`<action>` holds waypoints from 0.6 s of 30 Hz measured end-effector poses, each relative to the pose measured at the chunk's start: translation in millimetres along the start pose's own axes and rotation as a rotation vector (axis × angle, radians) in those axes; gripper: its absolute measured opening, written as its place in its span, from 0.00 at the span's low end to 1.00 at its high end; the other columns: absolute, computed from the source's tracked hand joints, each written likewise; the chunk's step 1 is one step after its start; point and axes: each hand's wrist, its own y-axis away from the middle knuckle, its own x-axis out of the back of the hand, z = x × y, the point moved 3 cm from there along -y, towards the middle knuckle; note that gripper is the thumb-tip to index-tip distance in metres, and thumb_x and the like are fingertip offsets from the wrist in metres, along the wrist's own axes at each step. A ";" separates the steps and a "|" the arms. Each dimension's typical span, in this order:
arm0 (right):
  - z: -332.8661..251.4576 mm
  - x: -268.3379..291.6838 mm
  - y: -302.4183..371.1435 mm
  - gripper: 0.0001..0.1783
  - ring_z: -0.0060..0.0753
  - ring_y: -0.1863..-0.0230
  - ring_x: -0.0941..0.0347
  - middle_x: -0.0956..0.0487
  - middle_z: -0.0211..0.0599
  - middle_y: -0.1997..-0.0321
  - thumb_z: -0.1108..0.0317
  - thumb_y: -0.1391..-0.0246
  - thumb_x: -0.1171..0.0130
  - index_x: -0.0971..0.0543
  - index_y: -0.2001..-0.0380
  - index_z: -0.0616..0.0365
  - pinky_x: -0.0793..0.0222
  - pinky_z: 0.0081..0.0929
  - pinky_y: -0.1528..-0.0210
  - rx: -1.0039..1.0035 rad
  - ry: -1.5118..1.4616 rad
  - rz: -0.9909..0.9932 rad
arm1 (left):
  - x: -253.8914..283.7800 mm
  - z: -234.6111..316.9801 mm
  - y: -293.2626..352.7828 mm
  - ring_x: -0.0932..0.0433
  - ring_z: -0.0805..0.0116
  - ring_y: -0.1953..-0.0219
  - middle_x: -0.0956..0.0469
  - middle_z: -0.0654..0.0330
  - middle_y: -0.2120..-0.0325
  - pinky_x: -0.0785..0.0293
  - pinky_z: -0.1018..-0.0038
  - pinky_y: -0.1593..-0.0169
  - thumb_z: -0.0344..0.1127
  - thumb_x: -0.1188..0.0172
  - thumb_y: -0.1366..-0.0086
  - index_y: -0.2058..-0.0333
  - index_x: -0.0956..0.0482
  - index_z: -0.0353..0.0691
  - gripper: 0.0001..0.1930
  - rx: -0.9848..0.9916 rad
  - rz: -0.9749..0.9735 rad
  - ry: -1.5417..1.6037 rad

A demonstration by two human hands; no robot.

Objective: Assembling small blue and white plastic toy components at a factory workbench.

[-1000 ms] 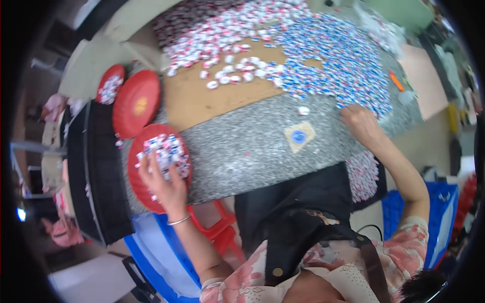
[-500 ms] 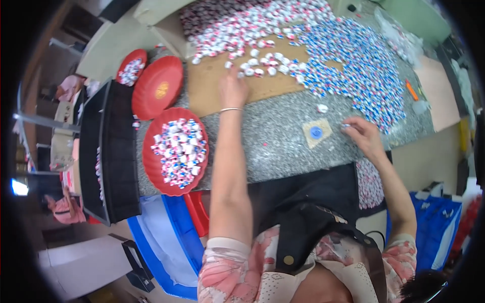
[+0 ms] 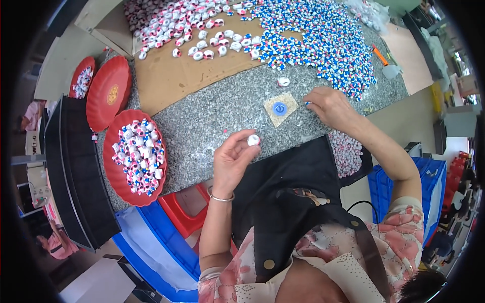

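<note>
Left hand [image 3: 230, 162] pinching 1 small white cap [image 3: 253, 140] at fingertips, raised over near edge of granite counter [image 3: 212, 113]. Likely light, rigid, smooth; rim pinch suits. Right hand [image 3: 329, 105] fingertips closed near blue disc [image 3: 279, 108]; contents unclear.

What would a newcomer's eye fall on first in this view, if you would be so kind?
Most likely the great heap of blue and white caps spread over the far right of the granite table. Next, the red tray full of caps at the table's left edge. Then the left hand pinching one white cap near the table's front edge.
</note>
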 end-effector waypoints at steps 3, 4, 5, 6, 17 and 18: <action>-9.2 7.0 -6.3 0.06 0.47 0.66 0.24 0.22 0.41 0.70 0.74 0.54 0.39 0.20 0.69 0.59 0.28 0.39 0.65 0.011 -0.015 0.007 | -3.7 0.3 -2.4 0.22 0.73 0.58 0.21 0.58 0.60 0.24 0.79 0.53 0.18 0.40 0.41 0.49 0.27 0.30 0.19 -0.015 0.058 0.131; -13.6 9.9 -10.3 0.06 0.47 0.66 0.24 0.22 0.42 0.71 0.74 0.54 0.40 0.19 0.70 0.60 0.28 0.39 0.65 -0.006 -0.072 0.013 | -3.3 1.2 -3.0 0.22 0.73 0.58 0.21 0.58 0.60 0.24 0.79 0.53 0.18 0.40 0.41 0.49 0.27 0.30 0.19 -0.016 0.061 0.134; -19.6 13.2 -14.7 0.06 0.47 0.66 0.24 0.22 0.42 0.71 0.74 0.54 0.40 0.19 0.70 0.60 0.28 0.39 0.65 -0.005 -0.070 0.008 | -4.9 2.3 -3.5 0.22 0.73 0.58 0.21 0.58 0.60 0.24 0.79 0.53 0.18 0.40 0.41 0.49 0.27 0.30 0.20 -0.042 0.046 0.119; -29.0 15.1 -20.9 0.06 0.47 0.66 0.24 0.22 0.42 0.71 0.75 0.55 0.40 0.20 0.70 0.60 0.28 0.40 0.65 0.051 -0.104 -0.007 | -6.5 3.8 -3.9 0.22 0.74 0.58 0.21 0.58 0.60 0.25 0.79 0.53 0.18 0.40 0.41 0.49 0.28 0.30 0.20 -0.068 0.032 0.103; -48.9 -1.6 -46.7 0.06 0.49 0.68 0.25 0.27 0.42 0.73 0.79 0.59 0.44 0.25 0.74 0.61 0.29 0.41 0.66 0.351 0.054 -0.157 | -10.4 9.8 -18.3 0.21 0.73 0.58 0.23 0.58 0.61 0.23 0.80 0.54 0.16 0.41 0.41 0.51 0.28 0.31 0.19 -0.157 0.073 0.018; -50.9 2.5 -46.4 0.06 0.49 0.68 0.25 0.27 0.42 0.74 0.79 0.59 0.44 0.25 0.73 0.61 0.29 0.42 0.67 0.329 0.008 -0.099 | -10.1 7.6 -19.3 0.21 0.72 0.58 0.23 0.58 0.61 0.22 0.80 0.55 0.16 0.41 0.41 0.51 0.28 0.30 0.19 -0.176 0.091 0.002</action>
